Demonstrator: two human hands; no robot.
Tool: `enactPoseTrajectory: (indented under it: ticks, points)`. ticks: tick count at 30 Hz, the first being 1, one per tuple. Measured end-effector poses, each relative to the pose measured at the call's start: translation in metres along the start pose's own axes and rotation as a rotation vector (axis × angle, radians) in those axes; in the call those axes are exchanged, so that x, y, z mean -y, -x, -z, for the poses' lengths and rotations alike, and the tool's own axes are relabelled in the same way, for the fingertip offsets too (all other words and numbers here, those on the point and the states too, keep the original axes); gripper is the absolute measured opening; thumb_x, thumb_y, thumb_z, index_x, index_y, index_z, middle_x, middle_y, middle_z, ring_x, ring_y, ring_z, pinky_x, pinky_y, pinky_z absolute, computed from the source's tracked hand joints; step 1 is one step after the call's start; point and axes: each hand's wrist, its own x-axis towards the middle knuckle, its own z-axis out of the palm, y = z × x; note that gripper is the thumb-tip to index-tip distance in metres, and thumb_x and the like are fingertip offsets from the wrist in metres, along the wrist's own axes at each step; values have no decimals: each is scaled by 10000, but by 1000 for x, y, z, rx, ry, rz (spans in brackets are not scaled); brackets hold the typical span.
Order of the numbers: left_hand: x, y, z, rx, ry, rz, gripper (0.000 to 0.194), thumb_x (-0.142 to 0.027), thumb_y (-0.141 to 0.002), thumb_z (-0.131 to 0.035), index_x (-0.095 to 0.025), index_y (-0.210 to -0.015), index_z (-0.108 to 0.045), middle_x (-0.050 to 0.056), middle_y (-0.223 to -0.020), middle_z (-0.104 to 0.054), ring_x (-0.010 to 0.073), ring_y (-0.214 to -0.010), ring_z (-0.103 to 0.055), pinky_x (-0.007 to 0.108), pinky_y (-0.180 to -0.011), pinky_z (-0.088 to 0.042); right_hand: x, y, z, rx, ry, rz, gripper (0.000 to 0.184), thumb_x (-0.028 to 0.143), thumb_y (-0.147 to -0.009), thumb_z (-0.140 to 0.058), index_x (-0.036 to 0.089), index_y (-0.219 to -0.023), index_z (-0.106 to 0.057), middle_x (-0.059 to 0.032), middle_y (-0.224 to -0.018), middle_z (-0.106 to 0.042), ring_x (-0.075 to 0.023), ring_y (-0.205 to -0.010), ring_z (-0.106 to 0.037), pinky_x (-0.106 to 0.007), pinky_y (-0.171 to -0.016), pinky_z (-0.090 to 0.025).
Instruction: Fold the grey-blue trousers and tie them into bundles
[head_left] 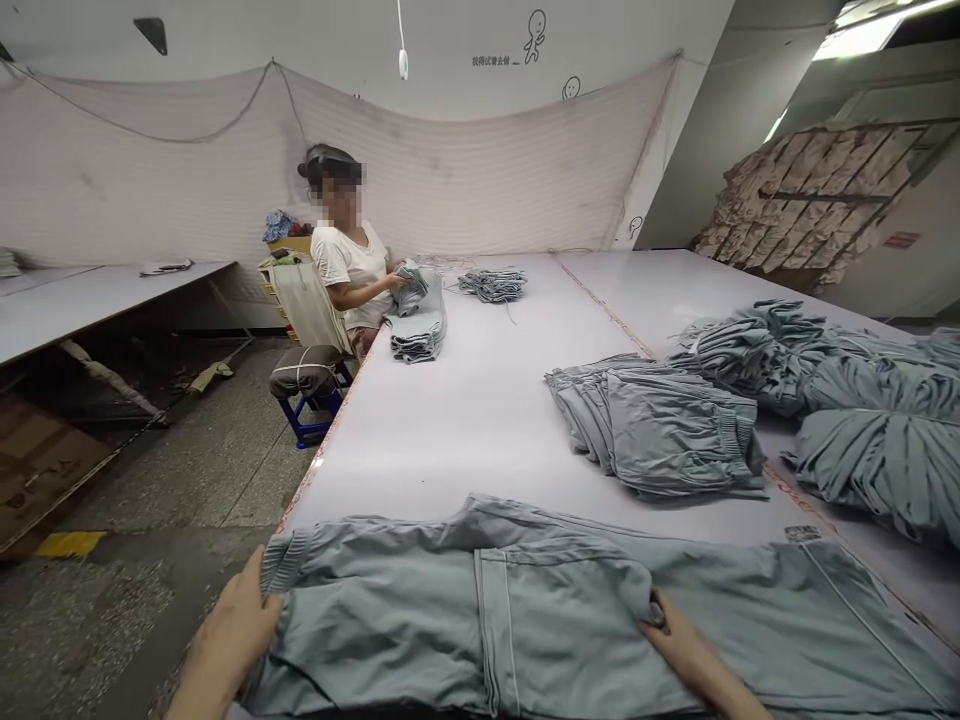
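Grey-green trousers (390,610) lie spread across the near edge of the table, with an elastic gathered end at the left and a pale piped seam down the fabric. My left hand (238,620) grips that gathered end, its fingers partly hidden behind the cloth. Farther right, my right hand (679,640) pinches a folded edge of the trousers between thumb and fingers. Beyond the right hand rests a stack of folded grey-green trousers (667,425) with ribbed elastic showing.
Tied bundles of grey-green garments (892,450) fill the table's right side. A seated person (352,260) at the far left edge handles a garment pile (416,330). Another bundle (493,285) lies at the back. A blue stool (311,415) stands beside the table (465,420).
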Motion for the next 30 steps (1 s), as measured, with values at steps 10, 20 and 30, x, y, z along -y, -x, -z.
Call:
enactPoseTrajectory:
  ticks: [10,20,30]
  points:
    - [-121,62,-144,-132,387,-877,242,-280,-877,-460,-226,-1023,-645,67,-1055,-707,185,-955,-672,303,-839,-564,-2,5,-23,33,304,-54,482,271,-822,-393,166,-1276,-521,-134,-1113,-695,-288,-1047,-645,-336,-846,-478]
    - [-205,-31,-188,-61,407,-617,229,-180,-843,-361,-155,-892,-584,114,-919,-577,225,-783,-631,416,-735,-541,13,16,-27,-183,534,-25,464,174,-870,-373,204,-1315,-500,-131,-1096,-683,-273,-925,-668,-347,-760,-486]
    - [-134,35,-259,-135,476,-697,423,-180,-858,-328,-136,-1162,-619,190,-1250,-619,277,-1197,-563,457,-1016,-472,125,30,-160,61,445,353,512,289,-780,-565,170,-1278,-567,-210,-1193,-621,-328,-969,-665,-427,-799,-549]
